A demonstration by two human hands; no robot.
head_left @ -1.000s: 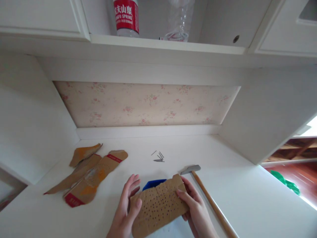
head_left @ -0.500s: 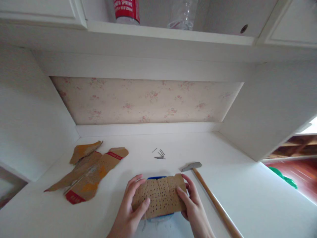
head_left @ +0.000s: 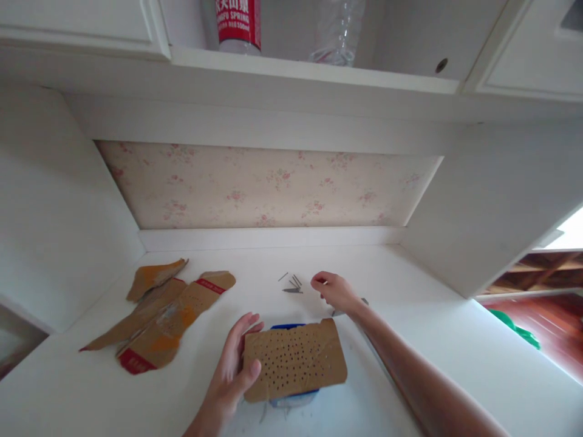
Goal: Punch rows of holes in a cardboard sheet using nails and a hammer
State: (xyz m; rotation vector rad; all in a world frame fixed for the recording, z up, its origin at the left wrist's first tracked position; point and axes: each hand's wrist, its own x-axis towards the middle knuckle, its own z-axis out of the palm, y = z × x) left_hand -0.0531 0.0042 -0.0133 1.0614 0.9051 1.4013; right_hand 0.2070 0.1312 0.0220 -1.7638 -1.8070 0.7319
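Note:
A brown cardboard piece (head_left: 296, 361) dotted with many small holes lies across a clear container with a blue rim (head_left: 296, 397). At its left edge is my left hand (head_left: 234, 358), thumb on top and fingers behind the edge. Farther back, my right hand (head_left: 334, 291) hovers just right of several loose nails (head_left: 296, 281). Its fingers are curled together, and nothing shows in them. A dark pointed bit (head_left: 291, 291) lies among the nails. My right forearm covers much of the hammer, whose head (head_left: 337, 313) shows only in part.
Torn cardboard scraps (head_left: 170, 328) with red print lie on the white counter (head_left: 255, 267) to the left. Overhead, a shelf (head_left: 291, 67) holds a red-labelled bottle (head_left: 239, 27) and a clear bottle (head_left: 337, 36). White side panels bound the counter left and right.
My right hand has let go of the cardboard's right edge and moved forward beside the nails, its forearm now over the hammer. My left hand stays at the cardboard's left edge.

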